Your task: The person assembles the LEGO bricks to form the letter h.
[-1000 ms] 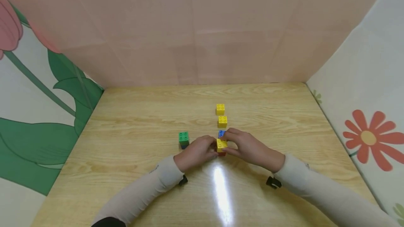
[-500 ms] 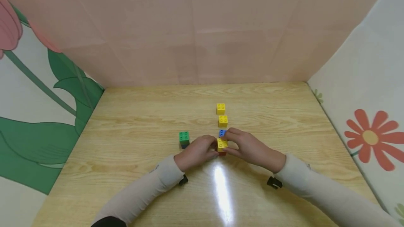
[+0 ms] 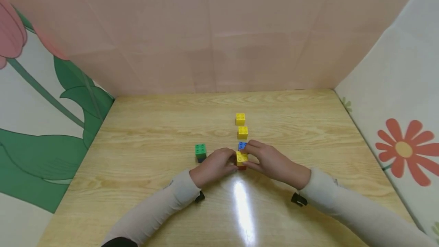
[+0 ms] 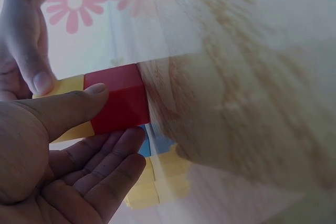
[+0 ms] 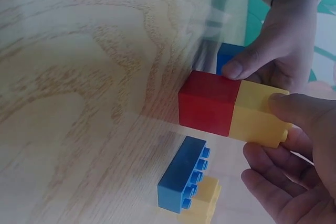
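Note:
A yellow building block [image 3: 241, 157] sits on top of a red block [image 3: 242, 167] near the middle of the table, their sides lined up. With thumb and fingers, my left hand [image 3: 213, 167] grips the red block from the left; the left wrist view shows the thumb on the red face [image 4: 123, 100]. My right hand [image 3: 271, 162] pinches the yellow block from the right, its thumb on the yellow side [image 5: 260, 111] in the right wrist view. Just behind the pair lies a longer blue block [image 5: 181, 177], partly hidden by the right hand in the head view.
Two yellow blocks [image 3: 242, 132] stand one behind the other beyond the blue one. Left of my left hand, a green block [image 3: 200, 150] rests on a dark block [image 3: 201, 160]. The wooden table [image 3: 154, 125] meets a plain back wall and patterned side panels.

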The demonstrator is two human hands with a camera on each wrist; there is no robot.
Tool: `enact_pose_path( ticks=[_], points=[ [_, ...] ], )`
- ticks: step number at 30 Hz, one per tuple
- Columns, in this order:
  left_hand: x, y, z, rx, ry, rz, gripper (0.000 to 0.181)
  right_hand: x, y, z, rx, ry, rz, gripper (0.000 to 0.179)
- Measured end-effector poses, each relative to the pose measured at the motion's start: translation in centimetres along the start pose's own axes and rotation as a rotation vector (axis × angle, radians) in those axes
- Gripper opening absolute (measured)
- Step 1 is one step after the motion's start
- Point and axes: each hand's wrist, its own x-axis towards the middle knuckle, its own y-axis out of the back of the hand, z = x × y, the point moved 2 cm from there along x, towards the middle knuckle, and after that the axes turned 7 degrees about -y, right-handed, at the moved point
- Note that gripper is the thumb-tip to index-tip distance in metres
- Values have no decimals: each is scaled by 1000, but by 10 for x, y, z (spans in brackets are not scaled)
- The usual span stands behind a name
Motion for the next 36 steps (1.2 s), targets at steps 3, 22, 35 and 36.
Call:
enact_pose_path(
  ticks=[3, 22, 35, 36],
  points=[
    [-1, 0, 0, -9, 9, -1, 21, 0, 0, 0, 9, -3, -4, 29],
    [-3, 3, 1, 39, -3, -5, 42, -9, -6, 8, -15, 12, 86, 37],
    [-15, 30, 4, -24, -11, 95, 55, -11, 7, 12, -10, 2, 131, 46],
    [-16, 33, 5, -28, -17, 107, 56, -11, 8, 12, -9, -1, 136, 46]
  ],
)
